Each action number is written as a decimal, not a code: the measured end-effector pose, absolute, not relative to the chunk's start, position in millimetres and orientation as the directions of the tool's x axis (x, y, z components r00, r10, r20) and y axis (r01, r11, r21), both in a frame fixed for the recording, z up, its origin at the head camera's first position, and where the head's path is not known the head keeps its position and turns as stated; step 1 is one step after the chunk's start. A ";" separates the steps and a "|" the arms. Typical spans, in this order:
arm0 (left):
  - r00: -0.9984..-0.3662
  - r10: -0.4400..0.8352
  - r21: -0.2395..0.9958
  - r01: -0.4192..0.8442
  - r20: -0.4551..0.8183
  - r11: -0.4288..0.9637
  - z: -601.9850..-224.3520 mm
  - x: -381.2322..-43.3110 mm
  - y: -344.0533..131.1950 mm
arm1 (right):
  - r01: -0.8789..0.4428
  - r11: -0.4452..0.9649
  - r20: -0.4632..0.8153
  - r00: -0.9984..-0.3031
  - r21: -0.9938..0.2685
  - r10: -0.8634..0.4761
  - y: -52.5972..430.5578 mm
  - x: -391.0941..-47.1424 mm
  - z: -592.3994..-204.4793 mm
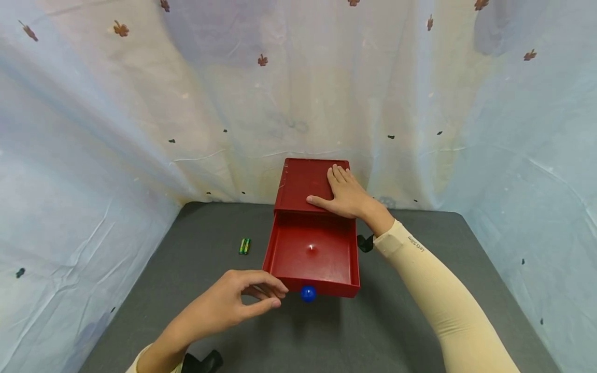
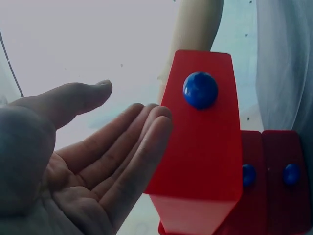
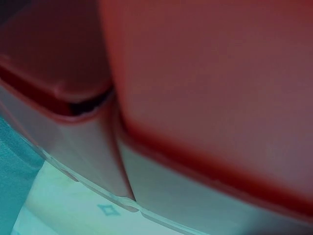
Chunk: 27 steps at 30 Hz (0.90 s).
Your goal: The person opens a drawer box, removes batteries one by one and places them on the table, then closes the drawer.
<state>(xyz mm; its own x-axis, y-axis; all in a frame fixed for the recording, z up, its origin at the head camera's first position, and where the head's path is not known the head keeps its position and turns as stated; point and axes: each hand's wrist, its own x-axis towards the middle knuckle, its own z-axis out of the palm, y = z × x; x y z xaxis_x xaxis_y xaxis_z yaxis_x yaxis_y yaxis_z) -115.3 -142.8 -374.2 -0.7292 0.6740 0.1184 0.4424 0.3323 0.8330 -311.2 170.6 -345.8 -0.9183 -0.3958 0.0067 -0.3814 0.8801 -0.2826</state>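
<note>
A red drawer unit [image 1: 303, 181] stands at the back of the table, with its top drawer [image 1: 312, 259] pulled out toward me. Nothing lies inside that drawer. A round blue knob [image 1: 308, 293] sits on its front. My right hand [image 1: 345, 197] rests on the unit's top, palm down with fingers spread. Beside the drawer's front left corner is my left hand [image 1: 224, 305], fingers loosely bent and thumb apart, holding nothing. Whether its fingertips touch the drawer I cannot tell. The left wrist view shows two lower drawer fronts [image 2: 279, 196] pushed in, each with a blue knob.
Two green batteries [image 1: 244, 246] lie side by side on the grey table [image 1: 210, 223], left of the drawer. A pale patterned curtain [image 1: 298, 103] hangs right behind the unit and along both sides. Dark straps show at both wrists.
</note>
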 end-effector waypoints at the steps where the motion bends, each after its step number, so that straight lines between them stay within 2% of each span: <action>1: -0.730 0.675 0.834 0.438 0.110 0.337 -373.9 -114.4 -141.7 | -0.381 0.880 0.007 -0.918 -0.283 -0.396 170.7 -311.3 -346.1; 18: -0.689 0.722 0.887 0.291 -0.065 0.357 -398.7 -115.7 -118.1 | -0.379 0.881 0.004 -0.919 -0.283 -0.394 171.0 -312.4 -346.9; 27: -0.714 0.693 0.911 0.217 -0.097 0.352 -417.5 -116.7 -105.4 | -0.388 0.882 0.008 -0.916 -0.269 -0.401 170.5 -312.8 -348.1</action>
